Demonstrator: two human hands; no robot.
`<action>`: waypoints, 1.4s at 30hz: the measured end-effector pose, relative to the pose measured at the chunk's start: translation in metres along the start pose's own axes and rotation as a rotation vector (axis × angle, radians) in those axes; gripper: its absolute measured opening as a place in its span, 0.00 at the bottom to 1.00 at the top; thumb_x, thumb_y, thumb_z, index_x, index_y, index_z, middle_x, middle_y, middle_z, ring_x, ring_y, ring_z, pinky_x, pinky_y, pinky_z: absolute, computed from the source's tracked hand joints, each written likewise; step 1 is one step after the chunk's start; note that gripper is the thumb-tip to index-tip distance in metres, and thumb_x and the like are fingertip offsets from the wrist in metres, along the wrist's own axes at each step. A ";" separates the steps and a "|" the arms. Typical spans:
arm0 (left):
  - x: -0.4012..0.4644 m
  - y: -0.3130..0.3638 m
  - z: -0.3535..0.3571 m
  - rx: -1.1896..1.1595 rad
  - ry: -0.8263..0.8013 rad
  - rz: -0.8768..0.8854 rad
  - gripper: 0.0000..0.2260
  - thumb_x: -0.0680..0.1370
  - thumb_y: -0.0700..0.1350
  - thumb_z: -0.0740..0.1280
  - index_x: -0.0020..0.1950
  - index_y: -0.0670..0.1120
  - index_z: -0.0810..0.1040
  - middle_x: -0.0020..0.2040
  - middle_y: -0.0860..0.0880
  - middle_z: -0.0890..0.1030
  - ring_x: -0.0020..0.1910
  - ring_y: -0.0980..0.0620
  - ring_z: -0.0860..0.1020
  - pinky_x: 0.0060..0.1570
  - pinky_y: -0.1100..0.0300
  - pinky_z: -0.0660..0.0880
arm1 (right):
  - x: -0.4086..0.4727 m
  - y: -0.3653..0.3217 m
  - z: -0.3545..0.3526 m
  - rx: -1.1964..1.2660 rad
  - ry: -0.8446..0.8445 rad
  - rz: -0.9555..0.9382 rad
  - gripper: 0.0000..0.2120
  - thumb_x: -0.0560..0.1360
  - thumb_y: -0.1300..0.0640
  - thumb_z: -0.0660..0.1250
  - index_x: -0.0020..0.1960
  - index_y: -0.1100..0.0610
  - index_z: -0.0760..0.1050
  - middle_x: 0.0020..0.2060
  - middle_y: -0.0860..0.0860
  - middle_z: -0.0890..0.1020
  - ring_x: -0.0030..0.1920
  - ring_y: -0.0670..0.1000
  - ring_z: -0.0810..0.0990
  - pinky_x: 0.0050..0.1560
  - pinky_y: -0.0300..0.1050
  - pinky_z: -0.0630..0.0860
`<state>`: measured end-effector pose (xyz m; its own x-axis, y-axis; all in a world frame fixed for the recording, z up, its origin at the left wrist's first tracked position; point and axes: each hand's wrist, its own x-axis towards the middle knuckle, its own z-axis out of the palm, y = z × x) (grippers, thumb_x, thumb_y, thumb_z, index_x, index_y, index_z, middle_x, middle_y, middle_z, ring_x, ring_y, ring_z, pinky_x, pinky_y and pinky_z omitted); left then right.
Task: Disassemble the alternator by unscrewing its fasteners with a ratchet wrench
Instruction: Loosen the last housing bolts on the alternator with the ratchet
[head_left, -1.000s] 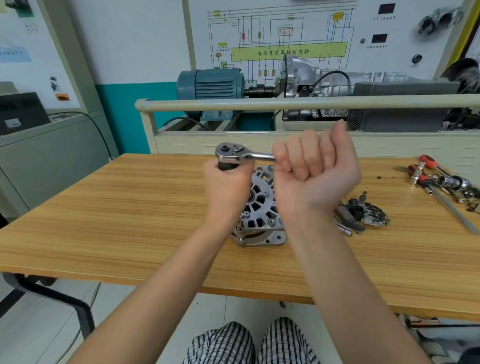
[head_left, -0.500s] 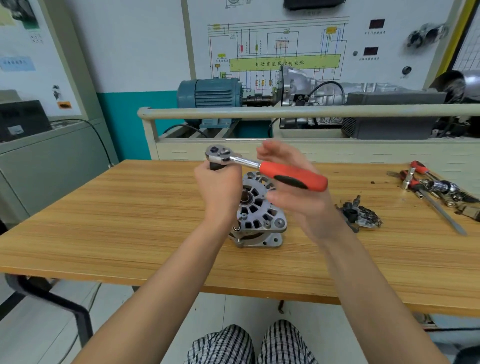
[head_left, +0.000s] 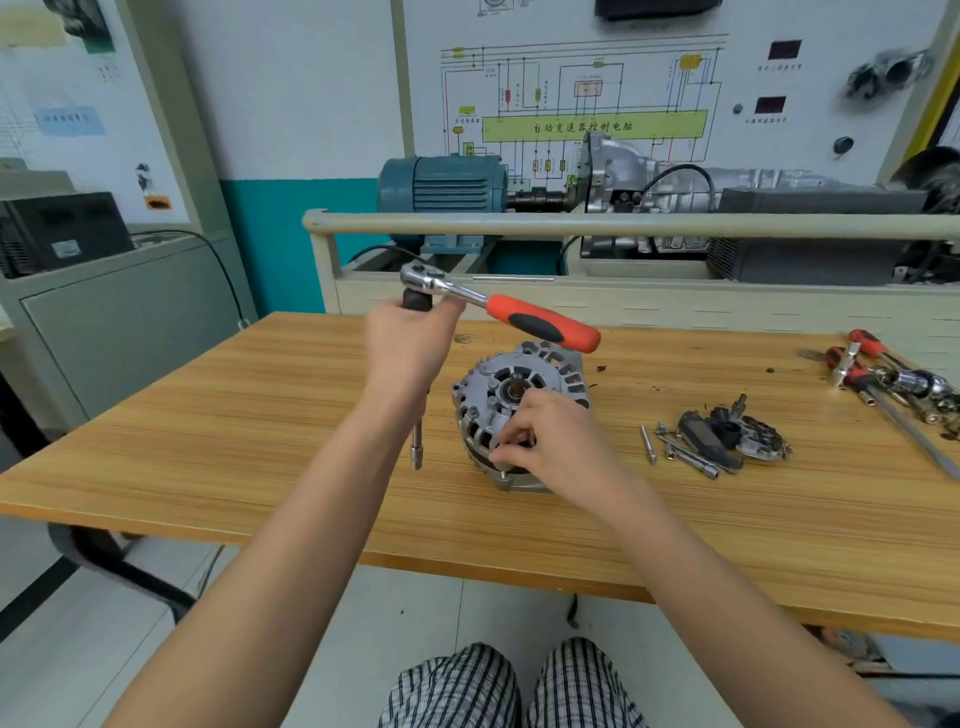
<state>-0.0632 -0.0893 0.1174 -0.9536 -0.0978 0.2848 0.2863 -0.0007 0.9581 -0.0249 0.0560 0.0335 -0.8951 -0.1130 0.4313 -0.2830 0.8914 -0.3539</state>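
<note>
Step in hand, as judged: a through-bolt at the housing's near rim looks loosened, and fingers are taking over from the tool to draw it out.

Alternator (head_left: 519, 395) sits on the wooden table (head_left: 260, 415), about mid-table, end face up and tipped toward the camera. Removed parts (head_left: 727, 439) and loose bolts lie on the table at 3 o'clock of it, apart from it; more hand tools (head_left: 893, 379) farther out the same way.

Left hand (head_left: 408, 348): fingers wrapped tight around the extension just under the head of the ratchet wrench (head_left: 498, 304), tool lifted clear at 10 o'clock of the alternator. Extension bar (head_left: 416, 447) hangs below the fist; whether its tip touches the table cannot be told. Red handle points off to 3 o'clock, unheld.

Right hand (head_left: 550, 441): lies over the housing's near side, thumb and forefinger pinched together at the 6 o'clock rim on what appears to be a small bolt head; the bolt itself is mostly hidden.

Next move, judged: spin the bolt out by hand, set it with the other loose bolts, then reseat the socket squarely on the next fastener.
</note>
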 end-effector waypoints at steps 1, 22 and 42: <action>0.002 -0.005 -0.001 0.011 -0.011 -0.024 0.12 0.74 0.44 0.69 0.34 0.48 0.69 0.28 0.50 0.66 0.26 0.53 0.62 0.29 0.59 0.59 | 0.000 -0.001 0.001 -0.022 0.010 -0.009 0.08 0.71 0.48 0.73 0.46 0.50 0.84 0.39 0.43 0.72 0.45 0.44 0.69 0.46 0.43 0.69; 0.013 -0.043 -0.005 -0.017 -0.077 -0.177 0.15 0.75 0.43 0.69 0.33 0.48 0.67 0.23 0.53 0.64 0.19 0.56 0.60 0.21 0.66 0.58 | -0.003 0.009 -0.003 -0.026 -0.049 -0.149 0.12 0.74 0.51 0.70 0.53 0.57 0.82 0.43 0.43 0.70 0.48 0.45 0.69 0.53 0.40 0.69; 0.004 -0.011 0.011 -0.132 -0.134 -0.088 0.14 0.75 0.42 0.69 0.34 0.49 0.66 0.25 0.52 0.63 0.24 0.53 0.59 0.26 0.62 0.57 | 0.005 0.004 -0.063 0.262 0.283 -0.150 0.03 0.74 0.58 0.69 0.47 0.53 0.80 0.40 0.45 0.79 0.41 0.41 0.76 0.46 0.31 0.72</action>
<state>-0.0716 -0.0790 0.1082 -0.9769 0.0413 0.2097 0.2026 -0.1345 0.9700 -0.0085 0.0866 0.0870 -0.7174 -0.0756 0.6926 -0.5143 0.7281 -0.4532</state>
